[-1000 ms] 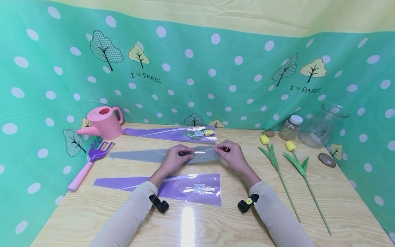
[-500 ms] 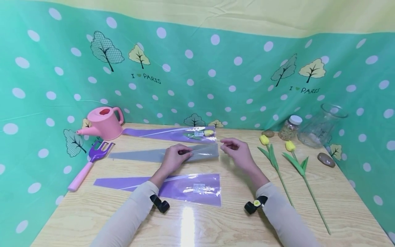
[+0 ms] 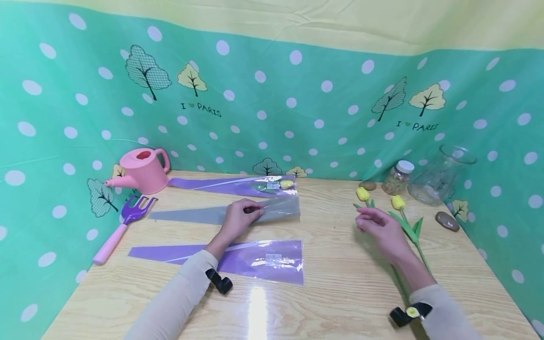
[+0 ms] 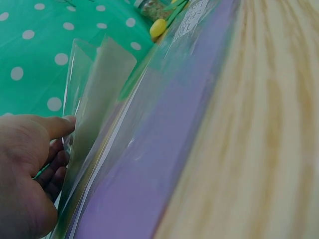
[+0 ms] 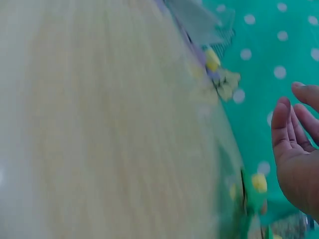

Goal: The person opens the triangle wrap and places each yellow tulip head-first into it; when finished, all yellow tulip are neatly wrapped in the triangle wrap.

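Observation:
My left hand (image 3: 239, 219) pinches a grey flower sleeve (image 3: 282, 209) with a clear front in the middle of the table. In the left wrist view, the thumb lies on the clear film (image 4: 76, 67), and the sleeve's two layers stand apart at the mouth. My right hand (image 3: 384, 232) hovers with loosely bent fingers and nothing in them, over the leaves and stem of the left yellow tulip (image 3: 362, 193), partly hiding it. Beside it lies a second yellow tulip (image 3: 398, 202). Nearer me lies a purple sleeve (image 3: 250, 264); behind, another purple sleeve (image 3: 221, 184) holds a yellow tulip.
A pink watering can (image 3: 144, 172) and a purple hand fork (image 3: 135, 211) with a pink handle are at the left. A glass vase (image 3: 439, 182), a white-lidded jar (image 3: 397, 179) and two brown stones, one of them a dark stone (image 3: 447, 221), stand or lie at the right.
My right hand has let go of the grey sleeve's mouth and moved right to above the tulips. My left hand keeps its pinch on the sleeve.

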`<state>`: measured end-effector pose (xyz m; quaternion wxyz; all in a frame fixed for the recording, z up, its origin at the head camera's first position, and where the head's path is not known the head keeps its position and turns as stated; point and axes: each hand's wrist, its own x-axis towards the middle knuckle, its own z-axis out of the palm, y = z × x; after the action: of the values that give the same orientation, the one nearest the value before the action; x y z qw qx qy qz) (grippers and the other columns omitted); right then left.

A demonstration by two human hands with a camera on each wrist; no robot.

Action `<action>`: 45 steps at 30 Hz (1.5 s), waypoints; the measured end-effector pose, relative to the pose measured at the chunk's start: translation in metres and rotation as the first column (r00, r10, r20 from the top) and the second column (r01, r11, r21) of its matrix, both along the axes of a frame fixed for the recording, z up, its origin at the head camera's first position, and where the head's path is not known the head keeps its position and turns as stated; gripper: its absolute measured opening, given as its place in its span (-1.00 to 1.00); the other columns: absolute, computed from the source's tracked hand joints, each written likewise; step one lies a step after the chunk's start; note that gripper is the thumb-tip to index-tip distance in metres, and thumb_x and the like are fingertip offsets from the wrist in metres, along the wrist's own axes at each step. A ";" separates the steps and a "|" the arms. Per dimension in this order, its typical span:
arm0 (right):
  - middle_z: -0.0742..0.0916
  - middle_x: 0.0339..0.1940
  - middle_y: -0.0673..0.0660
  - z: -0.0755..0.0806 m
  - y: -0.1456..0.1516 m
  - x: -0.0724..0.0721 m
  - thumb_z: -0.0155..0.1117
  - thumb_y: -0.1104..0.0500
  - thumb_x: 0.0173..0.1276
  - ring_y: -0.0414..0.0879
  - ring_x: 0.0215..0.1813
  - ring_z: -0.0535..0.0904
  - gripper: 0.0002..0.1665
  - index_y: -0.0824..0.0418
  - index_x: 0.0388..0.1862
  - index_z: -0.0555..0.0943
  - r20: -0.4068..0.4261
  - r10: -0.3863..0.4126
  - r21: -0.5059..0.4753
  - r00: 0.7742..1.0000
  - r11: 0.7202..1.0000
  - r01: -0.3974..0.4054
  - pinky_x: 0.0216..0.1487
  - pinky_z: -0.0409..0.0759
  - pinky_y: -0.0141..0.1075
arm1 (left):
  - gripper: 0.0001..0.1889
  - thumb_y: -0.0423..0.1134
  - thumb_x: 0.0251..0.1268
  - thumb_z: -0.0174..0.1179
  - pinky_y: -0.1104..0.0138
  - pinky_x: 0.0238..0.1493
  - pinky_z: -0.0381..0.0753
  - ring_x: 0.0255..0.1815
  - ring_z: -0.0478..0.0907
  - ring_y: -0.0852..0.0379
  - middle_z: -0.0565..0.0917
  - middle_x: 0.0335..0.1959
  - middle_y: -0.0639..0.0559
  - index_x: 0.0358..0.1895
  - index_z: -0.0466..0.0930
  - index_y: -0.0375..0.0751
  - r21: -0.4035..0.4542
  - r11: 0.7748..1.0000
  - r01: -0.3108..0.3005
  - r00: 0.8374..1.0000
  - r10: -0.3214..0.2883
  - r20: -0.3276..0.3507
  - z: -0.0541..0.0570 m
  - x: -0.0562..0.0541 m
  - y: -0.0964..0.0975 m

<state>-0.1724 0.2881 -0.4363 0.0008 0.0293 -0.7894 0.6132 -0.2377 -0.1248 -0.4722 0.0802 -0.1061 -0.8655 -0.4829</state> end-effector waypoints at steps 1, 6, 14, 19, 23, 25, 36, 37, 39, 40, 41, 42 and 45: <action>0.75 -0.12 -0.16 -0.001 0.007 0.005 0.36 0.08 0.49 -0.32 -0.08 0.71 -0.41 0.34 0.37 0.50 0.008 -0.011 0.003 1.000 1.000 0.011 -0.03 0.73 -0.42 | -0.82 -0.24 0.24 0.48 0.09 0.15 0.71 0.04 0.74 -0.02 0.83 -0.07 -0.02 -0.09 0.84 -0.06 0.000 1.000 0.000 1.000 0.000 0.003 0.000 0.000 0.000; 0.74 -0.07 -0.15 -0.003 0.038 0.029 0.38 0.09 0.47 -0.34 -0.02 0.69 -0.40 0.26 0.40 0.50 0.056 -0.063 -0.021 0.996 0.998 0.064 0.01 0.70 -0.49 | -0.83 -0.23 0.26 0.47 0.09 0.14 0.71 0.04 0.74 -0.01 0.83 -0.07 -0.01 -0.09 0.84 -0.04 -0.003 1.000 0.000 1.000 0.000 0.011 -0.001 0.000 -0.001; 0.73 -0.12 -0.32 -0.009 0.069 0.049 0.40 0.03 0.46 -0.46 -0.04 0.67 -0.33 0.22 0.45 0.48 0.122 -0.156 0.101 0.980 0.984 0.144 -0.02 0.64 -0.63 | -0.83 -0.24 0.25 0.47 0.10 0.15 0.71 0.04 0.74 -0.01 0.83 -0.07 -0.02 -0.10 0.84 -0.06 -0.003 1.000 0.000 1.000 0.000 0.007 0.000 0.000 0.000; 0.70 -0.12 -0.35 -0.017 0.073 0.054 0.42 -0.06 0.42 -0.48 -0.06 0.65 -0.22 0.25 0.48 0.43 0.204 -0.184 0.168 0.962 0.974 0.151 -0.04 0.65 -0.59 | -0.82 -0.24 0.26 0.47 0.10 0.15 0.71 0.04 0.74 -0.01 0.83 -0.07 -0.02 -0.09 0.84 -0.05 -0.008 1.000 0.003 1.000 -0.003 0.004 0.000 0.000 0.001; 0.72 -0.16 -0.32 -0.022 0.072 0.057 0.45 -0.05 0.39 -0.45 -0.09 0.66 -0.17 0.32 0.48 0.40 0.229 -0.187 0.186 0.955 0.972 0.146 -0.07 0.68 -0.54 | -0.82 -0.24 0.26 0.47 0.10 0.14 0.71 0.03 0.74 0.00 0.83 -0.07 -0.02 -0.09 0.84 -0.05 -0.012 1.000 0.007 1.000 -0.007 0.005 -0.001 0.000 0.001; 0.74 -0.18 -0.29 -0.023 0.069 0.057 0.47 -0.05 0.38 -0.43 -0.12 0.68 -0.15 0.35 0.47 0.40 0.213 -0.184 0.221 0.960 0.966 0.137 -0.09 0.69 -0.53 | -0.82 -0.24 0.25 0.47 0.10 0.14 0.71 0.02 0.74 0.00 0.83 -0.08 -0.02 -0.09 0.84 -0.05 -0.009 1.000 0.008 1.000 -0.008 0.006 -0.001 0.000 0.001; 0.83 -0.21 0.02 -0.020 0.052 0.052 0.46 -0.02 0.37 -0.36 -0.30 0.66 -0.28 0.34 0.37 0.53 0.103 -0.255 0.509 0.962 0.844 0.169 -0.25 0.52 -0.54 | -0.83 -0.24 0.25 0.47 0.09 0.15 0.71 0.03 0.74 -0.02 0.83 -0.09 -0.03 -0.10 0.84 -0.06 -0.006 1.000 0.011 1.000 -0.011 0.005 0.000 0.000 0.000; 0.83 -0.22 0.02 -0.020 0.051 0.051 0.45 0.01 0.38 -0.36 -0.31 0.64 -0.31 0.34 0.36 0.54 0.100 -0.268 0.526 0.958 0.832 0.178 -0.27 0.51 -0.53 | -0.83 -0.24 0.25 0.47 0.09 0.16 0.71 0.03 0.74 -0.02 0.83 -0.09 -0.03 -0.10 0.84 -0.06 -0.006 1.000 0.009 1.000 -0.009 0.010 0.000 0.000 0.000; 0.82 -0.23 0.00 -0.020 0.050 0.050 0.43 0.05 0.36 -0.37 -0.31 0.61 -0.37 0.30 0.34 0.58 0.096 -0.298 0.545 0.950 0.814 0.200 -0.28 0.49 -0.52 | -0.83 -0.24 0.25 0.48 0.09 0.16 0.70 0.03 0.74 -0.02 0.83 -0.09 -0.03 -0.10 0.84 -0.06 -0.006 1.000 0.008 1.000 -0.008 0.013 -0.001 0.000 0.000; 0.81 -0.23 0.00 -0.020 0.049 0.050 0.42 0.07 0.35 -0.37 -0.31 0.59 -0.38 0.29 0.33 0.58 0.098 -0.307 0.543 0.947 0.814 0.207 -0.29 0.50 -0.52 | -0.82 -0.23 0.24 0.48 0.09 0.16 0.70 0.03 0.74 -0.02 0.83 -0.09 -0.02 -0.10 0.84 -0.05 -0.005 1.000 0.008 1.000 -0.008 0.015 -0.001 0.000 0.000; 0.80 -0.23 -0.01 -0.020 0.049 0.049 0.41 0.09 0.36 -0.37 -0.30 0.58 -0.39 0.31 0.33 0.58 0.103 -0.311 0.532 0.945 0.820 0.212 -0.30 0.51 -0.51 | -0.82 -0.23 0.24 0.48 0.09 0.16 0.71 0.03 0.74 -0.02 0.83 -0.08 -0.02 -0.10 0.84 -0.05 -0.006 1.000 0.009 1.000 -0.009 0.014 -0.001 0.000 0.000; 0.79 -0.23 -0.02 -0.020 0.049 0.049 0.40 0.10 0.36 -0.38 -0.29 0.57 -0.39 0.32 0.34 0.58 0.114 -0.311 0.513 0.943 0.831 0.212 -0.30 0.53 -0.51 | -0.82 -0.23 0.25 0.47 0.09 0.16 0.71 0.03 0.74 -0.02 0.83 -0.08 -0.02 -0.10 0.84 -0.04 -0.007 1.000 0.009 1.000 -0.009 0.015 -0.001 0.000 0.000; 0.76 -0.14 -0.02 -0.018 0.050 0.051 0.37 0.11 0.42 -0.43 -0.22 0.57 -0.39 0.32 0.38 0.55 0.172 -0.294 0.445 0.940 0.875 0.192 -0.24 0.61 -0.52 | -0.82 -0.23 0.25 0.47 0.09 0.15 0.71 0.04 0.74 -0.01 0.83 -0.08 -0.01 -0.09 0.84 -0.03 -0.004 1.000 0.010 1.000 -0.010 0.018 -0.002 0.000 0.000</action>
<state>-0.1215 0.3377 -0.4547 -0.0212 -0.1436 -0.8948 0.4223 -0.2373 -0.1249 -0.4738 0.0699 -0.1063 -0.8667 -0.4823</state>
